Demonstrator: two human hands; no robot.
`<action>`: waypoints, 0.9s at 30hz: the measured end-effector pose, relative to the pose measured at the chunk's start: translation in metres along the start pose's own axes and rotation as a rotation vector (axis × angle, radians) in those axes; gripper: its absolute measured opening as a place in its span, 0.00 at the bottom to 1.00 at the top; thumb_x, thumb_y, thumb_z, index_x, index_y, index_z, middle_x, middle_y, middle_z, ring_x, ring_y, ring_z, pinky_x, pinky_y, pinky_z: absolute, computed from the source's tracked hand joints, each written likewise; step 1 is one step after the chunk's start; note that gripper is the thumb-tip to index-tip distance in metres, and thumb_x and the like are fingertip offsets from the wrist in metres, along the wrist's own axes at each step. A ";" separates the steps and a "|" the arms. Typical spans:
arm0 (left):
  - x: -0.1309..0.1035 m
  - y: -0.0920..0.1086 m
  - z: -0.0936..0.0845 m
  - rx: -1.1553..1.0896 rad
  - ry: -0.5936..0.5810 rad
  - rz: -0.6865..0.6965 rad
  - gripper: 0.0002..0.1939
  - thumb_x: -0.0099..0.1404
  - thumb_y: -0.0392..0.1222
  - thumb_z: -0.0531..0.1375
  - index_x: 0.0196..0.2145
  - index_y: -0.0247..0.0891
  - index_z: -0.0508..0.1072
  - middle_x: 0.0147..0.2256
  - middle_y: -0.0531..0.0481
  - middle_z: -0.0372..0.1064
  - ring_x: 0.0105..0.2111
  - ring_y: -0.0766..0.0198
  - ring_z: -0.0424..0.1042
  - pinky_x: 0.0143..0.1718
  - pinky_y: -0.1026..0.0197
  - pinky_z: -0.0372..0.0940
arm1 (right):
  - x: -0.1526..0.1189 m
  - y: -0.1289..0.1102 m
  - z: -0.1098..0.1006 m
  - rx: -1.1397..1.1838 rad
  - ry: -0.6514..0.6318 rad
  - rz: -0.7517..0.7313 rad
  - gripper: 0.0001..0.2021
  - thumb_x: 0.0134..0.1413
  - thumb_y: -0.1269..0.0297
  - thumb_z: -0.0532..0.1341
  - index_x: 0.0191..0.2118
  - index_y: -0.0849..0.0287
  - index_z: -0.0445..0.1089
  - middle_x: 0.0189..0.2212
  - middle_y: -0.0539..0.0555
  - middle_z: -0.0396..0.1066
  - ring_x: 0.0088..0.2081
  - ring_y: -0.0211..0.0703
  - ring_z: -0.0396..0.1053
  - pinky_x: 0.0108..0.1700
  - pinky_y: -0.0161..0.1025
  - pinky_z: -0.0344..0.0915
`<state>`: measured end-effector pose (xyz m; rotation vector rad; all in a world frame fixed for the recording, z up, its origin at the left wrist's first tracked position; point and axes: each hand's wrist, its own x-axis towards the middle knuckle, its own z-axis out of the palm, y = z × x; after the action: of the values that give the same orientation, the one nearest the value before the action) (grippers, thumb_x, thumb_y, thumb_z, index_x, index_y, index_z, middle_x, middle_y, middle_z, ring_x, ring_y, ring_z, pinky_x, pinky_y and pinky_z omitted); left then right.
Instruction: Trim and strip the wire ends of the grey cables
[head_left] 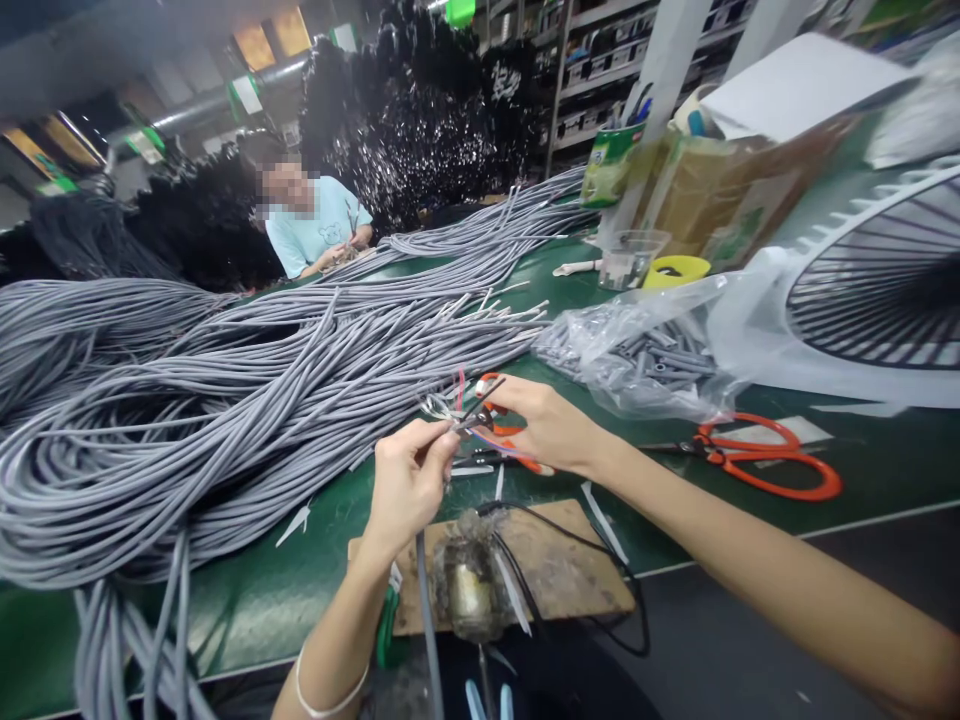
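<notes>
My left hand (411, 475) is closed in a pinch on the stripped end of a grey cable (430, 625), which hangs down in front of me. Thin coloured wires and pale strands fan out past its fingertips. Close beside it on the right, my right hand (551, 425) is closed around orange-handled scissors (491, 390), whose dark blades lie at the wires. My right fingers partly hide the handles. Below both hands, a small metal pot-like device (472, 585) sits on a worn wooden board (566, 575).
Long bundles of grey cable (225, 430) cover the left of the green table. To the right lie a second pair of orange scissors (780, 470), a clear bag of grey tubes (637, 350) and a white fan (757, 330). A co-worker (322, 225) sits across the table.
</notes>
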<state>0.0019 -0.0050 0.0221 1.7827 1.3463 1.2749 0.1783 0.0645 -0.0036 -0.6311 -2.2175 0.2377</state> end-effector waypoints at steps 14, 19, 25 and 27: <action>0.002 0.001 0.002 -0.176 -0.018 -0.140 0.15 0.56 0.47 0.59 0.21 0.32 0.74 0.15 0.55 0.58 0.14 0.74 0.55 0.16 0.68 0.53 | -0.005 -0.005 0.008 -0.198 0.029 -0.017 0.10 0.53 0.63 0.55 0.23 0.58 0.61 0.19 0.52 0.65 0.23 0.39 0.62 0.26 0.34 0.57; 0.004 0.000 0.000 -0.198 0.000 -0.138 0.15 0.55 0.49 0.61 0.26 0.32 0.76 0.17 0.54 0.60 0.14 0.72 0.58 0.16 0.68 0.53 | -0.001 -0.013 0.002 0.066 0.069 0.158 0.21 0.56 0.52 0.54 0.17 0.57 0.52 0.13 0.46 0.54 0.17 0.33 0.52 0.23 0.33 0.50; 0.004 -0.001 0.001 -0.205 -0.028 -0.167 0.15 0.54 0.49 0.61 0.25 0.31 0.75 0.16 0.54 0.59 0.14 0.72 0.58 0.16 0.67 0.54 | 0.009 -0.023 0.000 0.708 0.029 0.342 0.22 0.40 0.47 0.65 0.25 0.57 0.56 0.24 0.48 0.63 0.25 0.35 0.63 0.33 0.36 0.64; 0.003 -0.002 0.004 -0.201 -0.073 -0.190 0.15 0.54 0.49 0.62 0.25 0.32 0.75 0.15 0.54 0.59 0.14 0.71 0.58 0.16 0.67 0.54 | 0.010 -0.025 0.001 0.812 0.108 0.362 0.23 0.37 0.46 0.67 0.24 0.57 0.55 0.24 0.48 0.62 0.28 0.38 0.66 0.38 0.39 0.66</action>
<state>0.0052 -0.0008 0.0199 1.5120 1.2658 1.1852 0.1632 0.0484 0.0114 -0.5499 -1.6745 1.1819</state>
